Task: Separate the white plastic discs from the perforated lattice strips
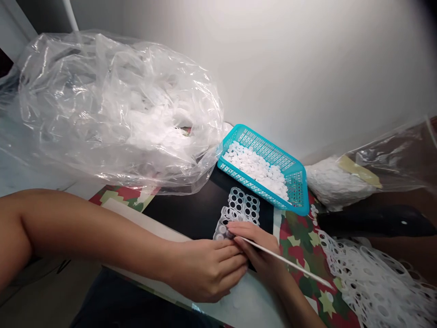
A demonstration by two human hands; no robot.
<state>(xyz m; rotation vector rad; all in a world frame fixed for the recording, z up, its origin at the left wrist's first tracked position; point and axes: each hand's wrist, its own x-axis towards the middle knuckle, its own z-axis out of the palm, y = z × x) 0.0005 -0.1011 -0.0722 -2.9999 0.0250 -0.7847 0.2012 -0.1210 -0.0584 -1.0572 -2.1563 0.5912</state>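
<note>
My left hand (211,271) lies at the front of the black mat with its fingers curled together; what they close on is hidden. Against its fingertips is my right hand (261,248), which pinches a thin white stick (290,263) between thumb and fingers. The stick slants down to the right over the forearm. Under the right fingertips is a translucent plastic sheet with round holes (222,228), some filled with pale round pieces. Just behind it, a similar sheet of rings (244,203) lies flat on the black mat (184,209).
A turquoise basket (300,191) of small white discs (256,168) stands behind the mat. A big clear plastic bag (119,105) with white pieces fills the left. On the right are a white bundle (341,180), a black object (375,220) and a heap of perforated strips (378,282).
</note>
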